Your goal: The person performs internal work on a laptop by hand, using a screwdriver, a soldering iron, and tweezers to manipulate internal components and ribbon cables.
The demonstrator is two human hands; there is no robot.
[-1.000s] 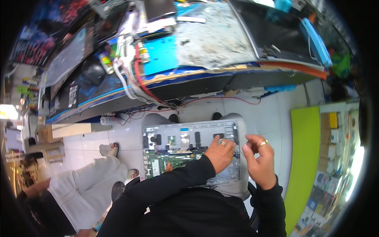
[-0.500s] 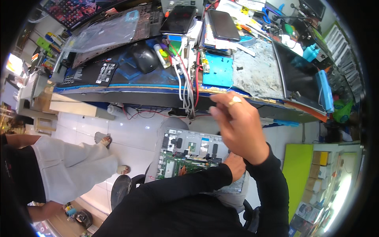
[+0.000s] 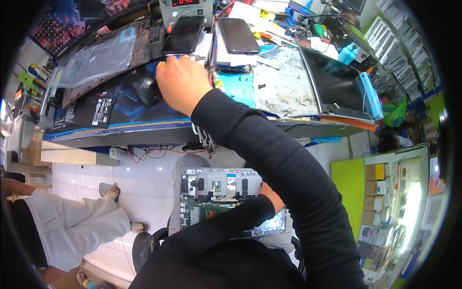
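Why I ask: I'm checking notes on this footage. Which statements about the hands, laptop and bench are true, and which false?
1. The open laptop rests on the person's lap. True.
2. The left hand is at the laptop's right half. True.
3. The right hand is also over the laptop. False: it is over the bench, beside the mouse.
4. Two phones lie beyond the right hand. True.
5. The sleeves are white. False: they are black.
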